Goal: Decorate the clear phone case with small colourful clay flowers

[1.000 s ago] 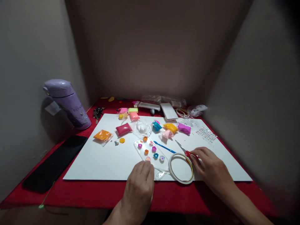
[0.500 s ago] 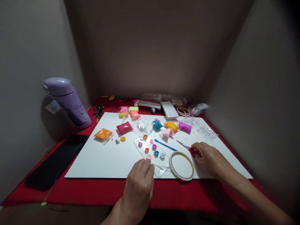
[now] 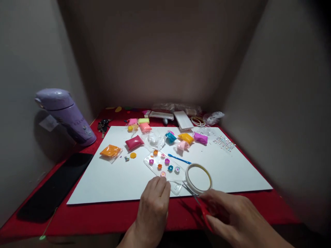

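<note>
Red-handled scissors [image 3: 204,210] are in my right hand [image 3: 232,213], in front of the board's near edge. Their thin blades point left and away, passing beside a roll of tape [image 3: 188,182]. My left hand [image 3: 155,203] is closed in a pinch at the near edge of a clear plastic piece [image 3: 177,187]; what its fingertips hold is hidden. A small pink flower [image 3: 163,174] lies just beyond those fingertips. Several more little clay flowers, such as a blue one [image 3: 170,168] and a magenta one [image 3: 167,161], sit on the plastic. Behind the tape lies a blue modelling tool [image 3: 179,158].
Several packets of coloured clay, including a crimson one [image 3: 134,142], lie on the white board [image 3: 103,186]. A gem sheet [image 3: 224,143] is at right. A purple bottle [image 3: 68,115], keys [image 3: 103,125] and a black phone [image 3: 55,186] are at left.
My right hand has lifted the scissors off the board and brought them nearer and to the left, beside the tape. My left hand keeps its pinch. The whole view has shifted slightly.
</note>
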The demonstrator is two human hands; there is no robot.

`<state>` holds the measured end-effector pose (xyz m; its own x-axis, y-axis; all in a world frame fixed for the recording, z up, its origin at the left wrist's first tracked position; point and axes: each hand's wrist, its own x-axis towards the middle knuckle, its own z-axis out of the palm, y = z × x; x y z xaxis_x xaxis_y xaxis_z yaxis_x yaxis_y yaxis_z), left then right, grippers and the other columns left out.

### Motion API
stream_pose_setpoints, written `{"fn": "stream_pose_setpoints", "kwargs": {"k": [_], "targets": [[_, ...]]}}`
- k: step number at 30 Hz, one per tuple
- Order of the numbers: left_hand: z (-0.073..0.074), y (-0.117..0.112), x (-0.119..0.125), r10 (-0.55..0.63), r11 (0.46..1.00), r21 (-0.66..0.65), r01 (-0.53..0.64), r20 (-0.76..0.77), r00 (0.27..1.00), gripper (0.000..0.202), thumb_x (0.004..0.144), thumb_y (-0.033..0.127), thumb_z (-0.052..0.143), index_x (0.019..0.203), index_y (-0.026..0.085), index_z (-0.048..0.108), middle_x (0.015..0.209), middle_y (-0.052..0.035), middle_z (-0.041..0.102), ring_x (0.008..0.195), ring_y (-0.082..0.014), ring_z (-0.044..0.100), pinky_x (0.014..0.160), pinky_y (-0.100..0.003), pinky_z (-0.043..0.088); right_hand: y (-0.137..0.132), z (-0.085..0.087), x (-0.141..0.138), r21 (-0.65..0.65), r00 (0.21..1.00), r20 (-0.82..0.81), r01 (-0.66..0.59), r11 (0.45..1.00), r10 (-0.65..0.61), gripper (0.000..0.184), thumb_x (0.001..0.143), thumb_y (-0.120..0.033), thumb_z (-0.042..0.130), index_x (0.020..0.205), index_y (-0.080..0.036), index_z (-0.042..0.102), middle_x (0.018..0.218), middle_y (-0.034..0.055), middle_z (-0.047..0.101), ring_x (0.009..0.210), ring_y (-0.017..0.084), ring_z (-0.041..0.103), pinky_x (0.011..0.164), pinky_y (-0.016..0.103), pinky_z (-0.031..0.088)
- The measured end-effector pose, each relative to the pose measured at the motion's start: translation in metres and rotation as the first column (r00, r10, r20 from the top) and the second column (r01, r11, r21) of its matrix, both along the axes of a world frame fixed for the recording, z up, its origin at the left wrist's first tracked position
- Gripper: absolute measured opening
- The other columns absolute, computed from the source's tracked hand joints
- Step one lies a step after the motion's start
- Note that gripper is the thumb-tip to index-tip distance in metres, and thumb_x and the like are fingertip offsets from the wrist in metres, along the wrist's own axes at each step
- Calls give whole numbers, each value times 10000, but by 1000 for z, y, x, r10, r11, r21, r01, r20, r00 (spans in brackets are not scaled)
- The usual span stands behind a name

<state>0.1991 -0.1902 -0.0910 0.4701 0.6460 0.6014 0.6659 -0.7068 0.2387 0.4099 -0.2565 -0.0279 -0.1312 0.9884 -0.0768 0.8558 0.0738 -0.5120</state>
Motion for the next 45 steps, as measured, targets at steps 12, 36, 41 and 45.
{"fn": "stream_pose_setpoints", "kwargs": {"k": [12, 36, 41, 45], "targets": [[-2, 0, -1, -22, 999, 35, 22, 3, 1000, 213, 821, -41, 459, 797, 131, 582, 816, -97, 591, 760, -225, 530, 685, -360, 496, 7, -2, -20, -79, 976, 202, 103, 991, -86, 49, 727, -194, 545, 697, -225, 570, 615, -25, 599, 549, 124, 509, 518, 238, 252], [-1, 0, -1, -13, 998, 62, 12, 13, 1000, 212, 797, -48, 505, 730, 144, 567, 758, -75, 572, 720, -220, 508, 646, -333, 459, 17, 3, -45, -65, 977, 197, 89, 994, -75, 99, 722, -165, 512, 643, -211, 549, 589, -18, 597, 543, 122, 507, 527, 238, 250], [0, -1, -1, -3, 998, 58, 3, 2, 1000, 221, 811, -39, 491, 720, 149, 563, 760, -77, 570, 722, -223, 508, 638, -332, 452, 17, 1, -44, -44, 983, 169, 75, 996, -67, 105, 733, -157, 514, 659, -214, 562, 598, -21, 597, 548, 122, 511, 533, 238, 266], [1, -1, -1, -1, 999, 46, 1, -3, 1000, 228, 834, -16, 477, 714, 160, 558, 751, -67, 560, 716, -217, 506, 635, -327, 447, 15, -1, -44, -29, 983, 171, 65, 997, -59, 108, 746, -162, 512, 660, -214, 551, 611, -19, 604, 561, 128, 526, 536, 237, 276]]}}
